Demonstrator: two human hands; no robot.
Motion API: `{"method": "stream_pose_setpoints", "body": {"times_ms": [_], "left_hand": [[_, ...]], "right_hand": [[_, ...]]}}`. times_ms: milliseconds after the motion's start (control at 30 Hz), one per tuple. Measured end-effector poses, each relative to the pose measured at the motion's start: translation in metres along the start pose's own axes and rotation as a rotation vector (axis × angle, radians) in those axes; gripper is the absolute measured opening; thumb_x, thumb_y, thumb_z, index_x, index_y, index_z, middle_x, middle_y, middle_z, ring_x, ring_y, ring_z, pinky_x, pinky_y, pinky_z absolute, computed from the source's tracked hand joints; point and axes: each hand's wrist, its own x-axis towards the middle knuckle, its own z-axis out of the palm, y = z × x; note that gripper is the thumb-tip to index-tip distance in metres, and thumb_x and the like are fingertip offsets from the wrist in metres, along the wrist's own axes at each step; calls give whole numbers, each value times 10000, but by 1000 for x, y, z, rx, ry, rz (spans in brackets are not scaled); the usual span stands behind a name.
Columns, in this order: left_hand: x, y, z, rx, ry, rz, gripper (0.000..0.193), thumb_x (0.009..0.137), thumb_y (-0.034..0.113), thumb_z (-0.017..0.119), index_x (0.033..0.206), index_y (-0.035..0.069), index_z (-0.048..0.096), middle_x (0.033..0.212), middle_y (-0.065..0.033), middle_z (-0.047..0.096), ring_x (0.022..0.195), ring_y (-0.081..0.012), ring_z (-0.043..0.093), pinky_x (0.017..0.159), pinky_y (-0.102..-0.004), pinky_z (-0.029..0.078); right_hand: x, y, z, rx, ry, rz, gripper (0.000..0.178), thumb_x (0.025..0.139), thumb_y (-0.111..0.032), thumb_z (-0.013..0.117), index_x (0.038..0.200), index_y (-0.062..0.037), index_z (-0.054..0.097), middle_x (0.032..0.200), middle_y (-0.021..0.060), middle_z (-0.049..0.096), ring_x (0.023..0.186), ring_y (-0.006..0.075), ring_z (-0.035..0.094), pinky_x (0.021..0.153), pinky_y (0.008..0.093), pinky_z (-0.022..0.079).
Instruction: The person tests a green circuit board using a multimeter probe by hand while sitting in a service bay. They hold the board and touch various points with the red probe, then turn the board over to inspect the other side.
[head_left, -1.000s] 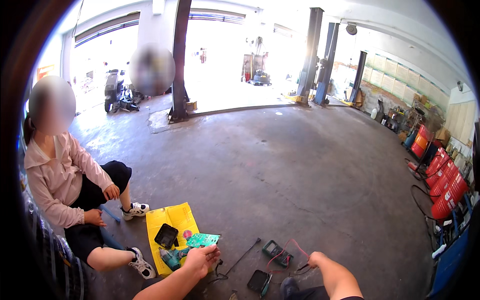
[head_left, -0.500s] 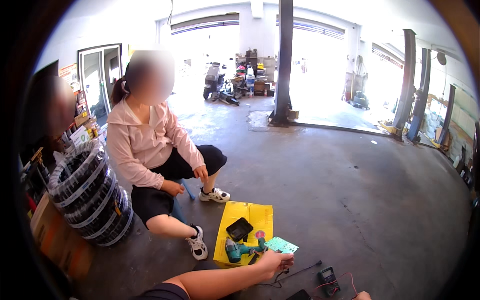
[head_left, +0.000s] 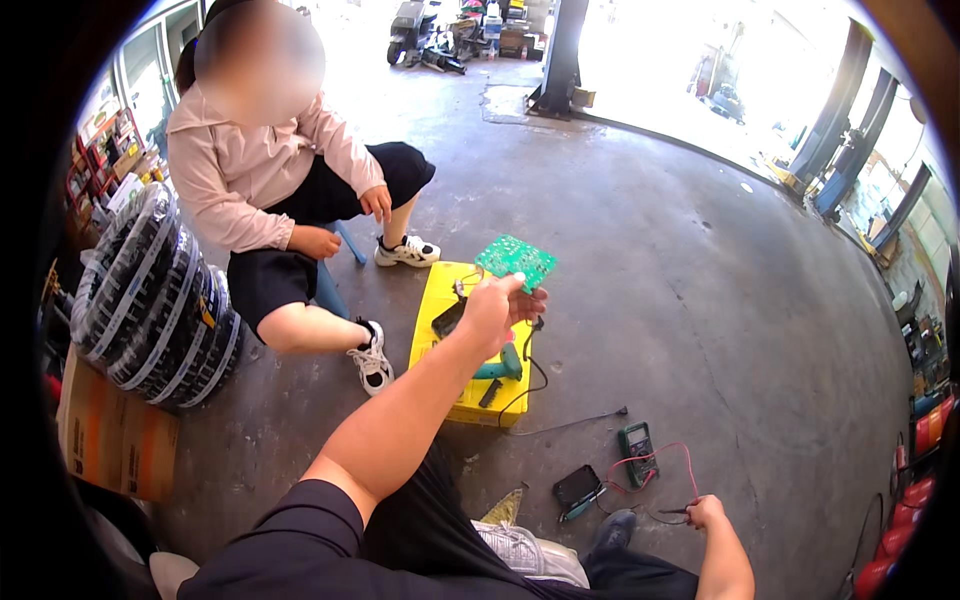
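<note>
Concrete floor (head_left: pixel 620 320), grey, workshop; steel post (head_left: pixel 562 60) at the back. Head view, items as follows. Circuit board, green (head_left: pixel 515 258): held up over the far right corner of a yellow box (head_left: pixel 425 352), its near edge grasped between thumb and fingers of the left hand (head_left: pixel 500 305). Test probe, dark (head_left: pixel 675 511): gripped in the closed fingers of the right hand (head_left: pixel 706 511), low over the floor. Meter, dark green (head_left: pixel 638 455): laid on the floor, red lead (head_left: pixel 688 460) looped toward the right hand. Case, black (head_left: pixel 577 488): set on the floor just beside the meter. Power tool, teal, partly hidden (head_left: pixel 510 362): rested on the box near its right edge. Strip, black (head_left: pixel 490 392): placed toward the near edge. Cord, black (head_left: pixel 570 422): trailed from the right edge onto the floor. Person, pink jacket (head_left: pixel 235 190): seated beyond the left edge.
</note>
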Motion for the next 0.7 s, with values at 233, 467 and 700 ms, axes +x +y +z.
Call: {"method": "stream_pose_setpoints", "body": {"times_ms": [233,467,700], "left_hand": [[24,-1,-60,-233,351,-255,290,1021,181,380,1047,11,613,993,-126,710,949,-245,676,851,-381,528],[51,-16,-116,-247,615,-370,333,1016,181,332,1051,3,610,914,-131,725,873,-245,711,730,-360,546],[43,-9,-99,-322,432,-282,245,963,148,394,932,57,619,742,-100,683,683,-228,686,614,-366,532]], "right_hand": [[9,-42,-10,66,-105,-82,154,908,-113,639,968,17,695,773,111,725,660,216,722,552,356,572],[7,-115,-11,91,28,-122,193,898,-167,639,925,-3,736,753,101,744,615,201,709,573,344,572],[16,-135,-19,-276,85,-204,303,860,-257,533,687,-101,726,668,78,708,605,182,694,641,365,567]]}}
